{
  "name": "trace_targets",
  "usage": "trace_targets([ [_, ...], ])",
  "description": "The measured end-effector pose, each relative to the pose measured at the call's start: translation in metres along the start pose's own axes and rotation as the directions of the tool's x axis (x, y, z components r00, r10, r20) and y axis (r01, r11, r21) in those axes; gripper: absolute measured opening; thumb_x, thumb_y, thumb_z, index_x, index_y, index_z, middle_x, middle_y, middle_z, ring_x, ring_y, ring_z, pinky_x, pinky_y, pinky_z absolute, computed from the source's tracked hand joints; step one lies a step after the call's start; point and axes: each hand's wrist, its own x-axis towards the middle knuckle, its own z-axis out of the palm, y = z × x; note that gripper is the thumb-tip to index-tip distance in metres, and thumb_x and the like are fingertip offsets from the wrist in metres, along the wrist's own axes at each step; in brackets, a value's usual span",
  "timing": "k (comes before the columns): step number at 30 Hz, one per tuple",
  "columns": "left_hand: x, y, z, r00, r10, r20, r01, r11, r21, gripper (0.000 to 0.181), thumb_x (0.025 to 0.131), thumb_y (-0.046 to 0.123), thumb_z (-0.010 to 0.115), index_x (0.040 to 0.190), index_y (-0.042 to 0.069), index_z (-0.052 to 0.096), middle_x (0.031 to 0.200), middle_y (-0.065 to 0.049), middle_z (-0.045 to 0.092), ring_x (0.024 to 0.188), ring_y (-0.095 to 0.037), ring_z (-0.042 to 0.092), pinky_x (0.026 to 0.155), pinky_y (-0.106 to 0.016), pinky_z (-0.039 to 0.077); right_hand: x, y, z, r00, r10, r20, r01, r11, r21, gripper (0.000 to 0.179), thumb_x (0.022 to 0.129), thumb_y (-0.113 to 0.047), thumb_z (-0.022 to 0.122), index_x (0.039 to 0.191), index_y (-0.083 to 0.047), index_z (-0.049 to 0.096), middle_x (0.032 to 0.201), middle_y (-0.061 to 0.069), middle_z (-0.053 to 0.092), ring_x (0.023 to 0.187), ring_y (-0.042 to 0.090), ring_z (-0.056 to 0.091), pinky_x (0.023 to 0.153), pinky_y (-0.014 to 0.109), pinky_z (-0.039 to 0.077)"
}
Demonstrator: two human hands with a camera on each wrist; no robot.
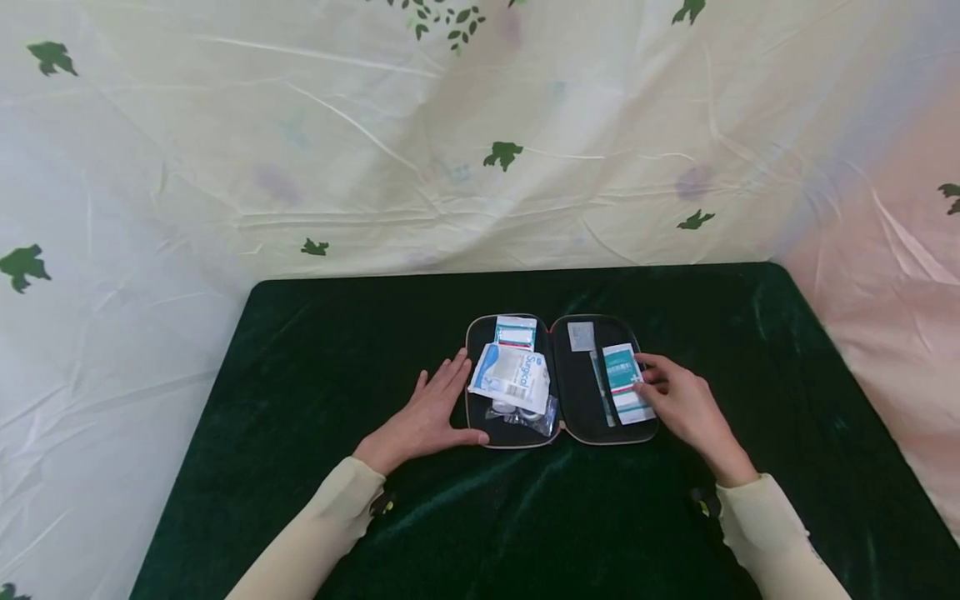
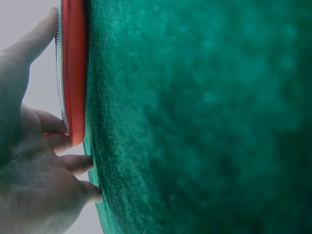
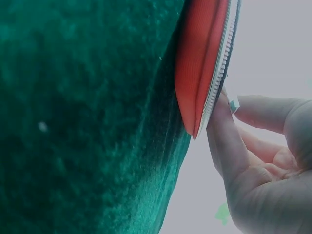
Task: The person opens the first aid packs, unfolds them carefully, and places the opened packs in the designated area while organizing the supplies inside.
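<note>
A zippered first-aid case (image 1: 577, 404) lies unfolded on the table, black inside, with a red shell (image 2: 74, 73) in the left wrist view. My left hand (image 1: 426, 418) rests along its left side, fingers spread and the thumb on the front rim. At the right half, my right hand (image 1: 686, 404) pinches the edge of a teal and white packet (image 1: 621, 371); the right wrist view shows a corner of the packet (image 3: 234, 105) between thumb and finger. The left half holds a white and blue "Surgical" pouch (image 1: 517, 375) over a clear bag of small items (image 1: 543, 418).
Another teal and white packet (image 1: 516, 332) sits at the back of the left half. A small pale square packet (image 1: 581, 337) and a slim strip (image 1: 602, 392) lie in the right half. Dark green velvet (image 1: 360, 333) covers the table; a pale curtain (image 1: 420, 167) hangs behind.
</note>
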Motion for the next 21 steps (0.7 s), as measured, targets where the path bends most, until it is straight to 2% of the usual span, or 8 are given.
trace_targets([
  [12,0.0,-0.0002,0.0001,1.0,0.005,-0.007,-0.005,1.0,-0.003,0.118,0.086,0.071,0.071,0.167,0.014,0.007,0.173,0.002,-0.009,0.159,-0.029,0.0,0.125,-0.058,0.0,-0.0002,-0.0028,0.0052,1.0,-0.01,0.013,0.01,1.0,0.007,0.053,0.103,-0.014,0.062,0.151,0.001,0.045,0.12,0.023,0.066,0.107,0.038,0.068,0.085,0.048,0.057],
  [21,0.0009,-0.0009,0.0009,1.0,0.001,-0.001,-0.001,1.0,-0.001,0.117,0.086,0.071,0.07,0.167,0.016,0.006,0.173,0.004,-0.011,0.159,-0.028,-0.001,0.125,-0.057,-0.001,0.0018,-0.0058,0.0076,0.999,-0.027,0.021,0.027,0.999,-0.03,0.048,0.102,-0.013,0.063,0.145,0.004,0.051,0.115,0.021,0.068,0.101,0.032,0.069,0.081,0.042,0.056],
])
